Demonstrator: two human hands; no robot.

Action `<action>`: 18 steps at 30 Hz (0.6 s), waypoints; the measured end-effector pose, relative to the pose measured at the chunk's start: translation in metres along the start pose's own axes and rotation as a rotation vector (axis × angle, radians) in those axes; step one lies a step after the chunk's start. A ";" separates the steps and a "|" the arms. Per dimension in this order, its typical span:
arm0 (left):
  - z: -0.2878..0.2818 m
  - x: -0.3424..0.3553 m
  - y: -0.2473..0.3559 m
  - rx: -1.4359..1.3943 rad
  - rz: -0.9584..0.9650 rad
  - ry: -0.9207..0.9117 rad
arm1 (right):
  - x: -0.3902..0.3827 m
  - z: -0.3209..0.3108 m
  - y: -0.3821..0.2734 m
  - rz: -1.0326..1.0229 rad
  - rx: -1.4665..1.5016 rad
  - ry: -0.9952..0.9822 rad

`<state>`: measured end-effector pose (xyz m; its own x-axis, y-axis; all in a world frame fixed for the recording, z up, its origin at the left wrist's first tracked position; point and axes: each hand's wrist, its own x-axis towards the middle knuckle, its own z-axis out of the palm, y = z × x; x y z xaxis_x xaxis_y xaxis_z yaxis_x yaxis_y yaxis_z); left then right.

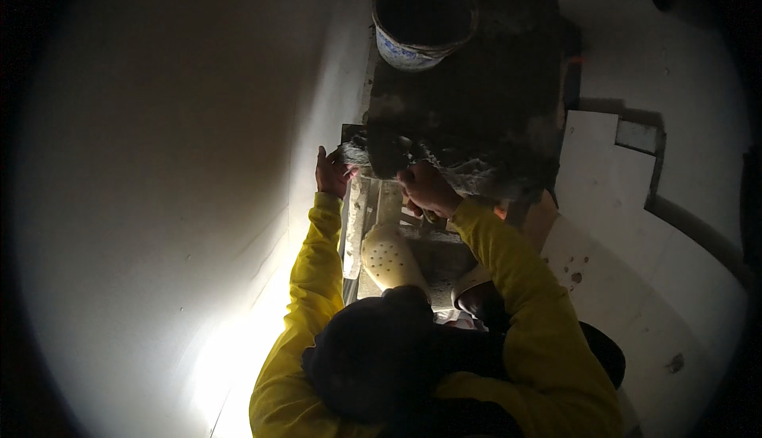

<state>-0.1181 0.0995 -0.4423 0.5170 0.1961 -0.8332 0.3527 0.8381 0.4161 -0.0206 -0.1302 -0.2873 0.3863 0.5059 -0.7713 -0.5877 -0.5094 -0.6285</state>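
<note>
In the dim light my right hand (429, 190) is closed round the handle of a trowel. The trowel's dark blade (387, 153) lies over wet grey mortar (468, 174) spread along the near edge of a dark board. At the left end of that edge, beside the wall, my left hand (334, 174) has its fingers apart. Its fingertips are at the mortar-covered edge; whether they press on it I cannot tell. Both arms wear yellow sleeves.
A mortar-stained bucket (421, 55) stands on the far part of the dark board (492, 81). A pale wall (175, 136) rises close on the left. Below are a perforated cream clog (387, 257) and wooden rails (355, 228). White panels (595, 176) lie at right.
</note>
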 end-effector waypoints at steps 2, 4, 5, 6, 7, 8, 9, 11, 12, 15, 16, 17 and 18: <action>0.000 0.000 0.002 0.024 0.009 0.022 | 0.004 0.005 0.007 -0.053 -0.169 0.001; -0.007 0.002 0.002 0.017 0.010 0.008 | -0.005 0.004 0.001 -0.076 -0.228 -0.026; -0.006 0.003 0.001 0.011 -0.001 0.014 | -0.010 0.007 0.000 -0.083 -0.206 0.021; -0.006 0.004 0.000 0.005 -0.012 0.019 | -0.013 0.009 -0.001 -0.089 -0.185 0.068; -0.007 0.003 -0.001 0.007 0.000 0.010 | -0.011 0.014 -0.005 -0.087 -0.198 0.038; -0.012 0.007 -0.001 0.003 -0.006 -0.016 | -0.008 0.022 -0.011 -0.087 -0.213 0.010; -0.018 0.010 0.001 -0.001 -0.013 -0.042 | -0.006 0.028 -0.016 -0.087 -0.227 -0.019; -0.023 0.013 0.001 -0.009 -0.017 -0.053 | 0.002 0.037 -0.012 -0.031 -0.301 -0.007; -0.024 0.014 0.000 -0.013 -0.014 -0.037 | 0.005 0.040 -0.008 -0.002 -0.337 -0.001; -0.011 0.005 -0.003 -0.020 0.005 -0.003 | 0.003 0.023 0.004 -0.129 -0.520 0.014; -0.002 0.000 -0.002 -0.020 0.009 0.003 | 0.000 0.016 0.007 -0.144 -0.551 0.024; 0.001 -0.002 0.000 -0.014 0.000 0.027 | -0.007 0.011 0.005 -0.128 -0.535 0.029; 0.003 -0.004 0.003 -0.007 -0.010 0.049 | -0.008 0.007 0.006 -0.126 -0.543 0.047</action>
<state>-0.1166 0.0996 -0.4367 0.4746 0.2121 -0.8543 0.3521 0.8437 0.4051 -0.0326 -0.1325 -0.2842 0.4684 0.5607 -0.6828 -0.0894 -0.7388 -0.6680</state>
